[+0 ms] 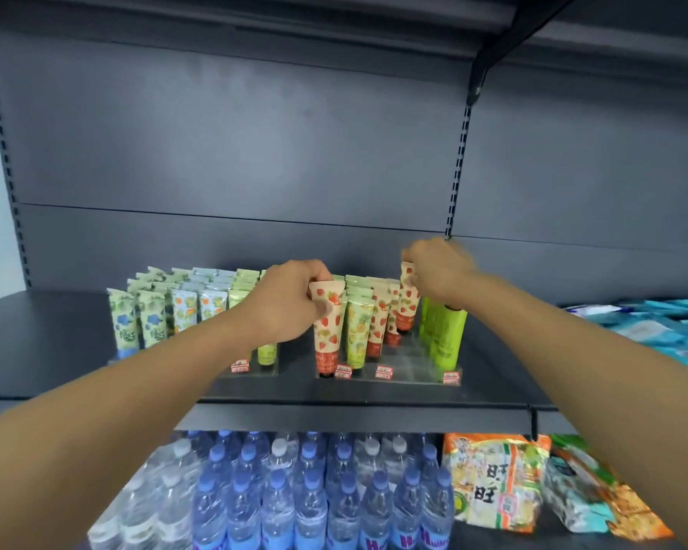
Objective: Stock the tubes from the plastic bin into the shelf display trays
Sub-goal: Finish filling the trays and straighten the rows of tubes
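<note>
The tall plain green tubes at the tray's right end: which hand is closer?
Right. The right hand is just above the plain green tubes; the left hand is well to their left.

Two bare forearms, no sleeves, watch or rings; left hand (290,299), right hand (439,271)

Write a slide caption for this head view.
Left hand and right hand each lower a strawberry tube into clear display trays.

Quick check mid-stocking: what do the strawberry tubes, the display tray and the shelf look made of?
Strawberry tube in the left hand: likely soft plastic, glossy print, flat crimped top. Display tray: clear acrylic or similar, shelf visible through it. Shelf: probably painted metal, matte dark grey.
</note>
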A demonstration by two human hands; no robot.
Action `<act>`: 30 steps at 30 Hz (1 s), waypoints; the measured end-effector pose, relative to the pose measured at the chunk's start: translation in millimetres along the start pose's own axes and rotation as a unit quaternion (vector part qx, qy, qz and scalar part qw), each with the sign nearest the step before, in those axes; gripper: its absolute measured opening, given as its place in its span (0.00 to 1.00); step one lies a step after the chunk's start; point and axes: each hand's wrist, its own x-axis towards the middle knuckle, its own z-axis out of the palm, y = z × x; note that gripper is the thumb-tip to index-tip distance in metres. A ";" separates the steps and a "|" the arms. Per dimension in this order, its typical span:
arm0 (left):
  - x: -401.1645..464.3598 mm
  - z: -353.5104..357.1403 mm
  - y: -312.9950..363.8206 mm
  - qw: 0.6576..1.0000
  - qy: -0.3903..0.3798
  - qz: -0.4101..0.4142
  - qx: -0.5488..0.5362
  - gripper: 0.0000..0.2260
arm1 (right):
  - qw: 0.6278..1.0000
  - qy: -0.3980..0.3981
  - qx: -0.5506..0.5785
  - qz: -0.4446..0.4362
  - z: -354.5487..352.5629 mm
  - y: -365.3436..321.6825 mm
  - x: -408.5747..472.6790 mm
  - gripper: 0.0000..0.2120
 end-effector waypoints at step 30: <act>17.3 16.7 3.3 1.000 -0.006 -0.005 0.028 0.04 | 0.996 -0.082 -0.018 -0.036 29.3 0.9 13.3 0.17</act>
